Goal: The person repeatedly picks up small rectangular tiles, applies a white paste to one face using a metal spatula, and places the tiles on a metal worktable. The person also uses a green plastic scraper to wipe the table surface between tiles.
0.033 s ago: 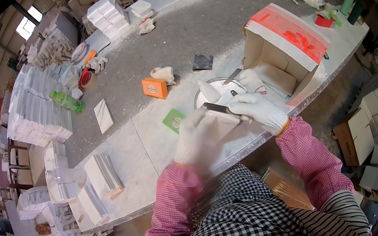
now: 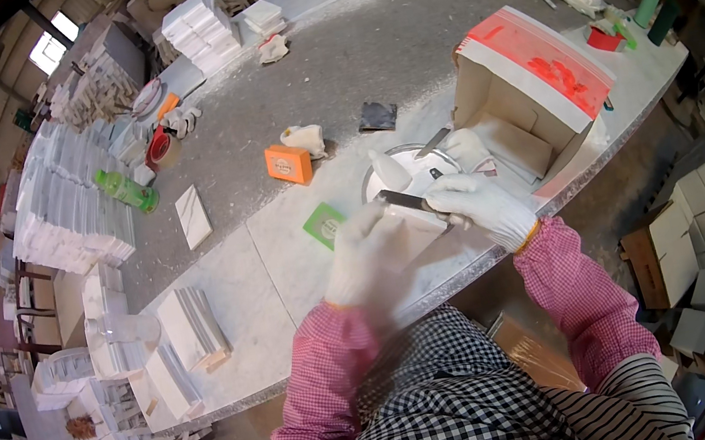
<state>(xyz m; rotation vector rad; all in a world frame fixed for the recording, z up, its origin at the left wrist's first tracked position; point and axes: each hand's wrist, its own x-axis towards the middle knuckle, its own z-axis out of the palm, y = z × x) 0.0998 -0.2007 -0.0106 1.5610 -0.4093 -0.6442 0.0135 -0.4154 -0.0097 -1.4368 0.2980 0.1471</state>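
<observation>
Dusty bench [image 2: 283, 91]; right hand [image 2: 489, 203] with fingers clamped on blade [image 2: 407, 202]; left hand [image 2: 360, 252] blurred at tile [image 2: 422, 223], fingers unreadable; possible blade slip into left hand from tile shift.

I'm finding no visible change since the earlier frame: neither my left grip [image 2: 360, 252] nor my right grip [image 2: 484, 204] is showing a shift, nor is the dark flat tool [image 2: 404, 201]. My left grip is blurring, so tiny movement is staying unreadable.
</observation>
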